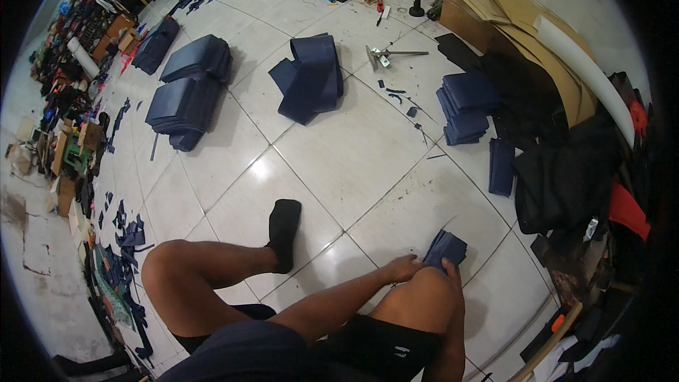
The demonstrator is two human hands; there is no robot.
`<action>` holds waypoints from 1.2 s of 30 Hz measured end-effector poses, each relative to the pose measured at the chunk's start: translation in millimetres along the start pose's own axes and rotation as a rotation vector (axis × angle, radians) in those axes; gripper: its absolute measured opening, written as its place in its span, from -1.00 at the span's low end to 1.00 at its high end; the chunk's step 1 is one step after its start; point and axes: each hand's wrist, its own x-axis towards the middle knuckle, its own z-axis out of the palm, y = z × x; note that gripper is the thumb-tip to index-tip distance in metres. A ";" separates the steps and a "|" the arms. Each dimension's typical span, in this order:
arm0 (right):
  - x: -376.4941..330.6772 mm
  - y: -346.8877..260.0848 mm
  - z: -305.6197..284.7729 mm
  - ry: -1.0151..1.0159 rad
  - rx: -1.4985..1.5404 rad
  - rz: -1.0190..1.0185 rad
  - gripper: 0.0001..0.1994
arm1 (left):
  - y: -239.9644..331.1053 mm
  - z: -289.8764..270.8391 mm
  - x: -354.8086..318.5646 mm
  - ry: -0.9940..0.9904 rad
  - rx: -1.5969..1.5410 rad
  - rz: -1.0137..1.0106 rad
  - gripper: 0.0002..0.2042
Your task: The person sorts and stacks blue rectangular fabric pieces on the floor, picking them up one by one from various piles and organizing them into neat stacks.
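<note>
I sit on a white tiled floor (368, 155) with my knees raised. My left hand (404, 267) reaches across my right knee and touches a small stack of dark blue fabric pieces (445, 247) lying on the tile. My right hand (450, 269) shows only as fingers over the knee, resting on the near edge of the same stack. My left foot in a black sock (284, 230) is planted on the floor ahead of me.
Piles of dark blue fabric lie ahead: folded stacks (189, 88) at left, a draped pile (309, 76) in the middle, a neat stack (465, 107) at right. Cardboard sheets (523, 25), black bags (566, 170), a metal tool (387, 55) and scraps (120, 255) ring the floor.
</note>
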 end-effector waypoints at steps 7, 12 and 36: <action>36.4 7.6 -37.3 -0.040 -0.086 -0.103 -0.39 | 40.3 -151.4 -116.6 0.228 -0.098 -0.015 -0.43; 30.6 -5.3 -39.1 -0.021 -0.151 -0.113 -0.38 | 81.3 -226.2 -257.7 0.586 -0.136 0.082 -0.52; 22.6 14.1 -35.8 0.026 -0.036 -0.128 -0.36 | 117.4 -239.0 -303.0 0.506 0.382 0.343 -0.54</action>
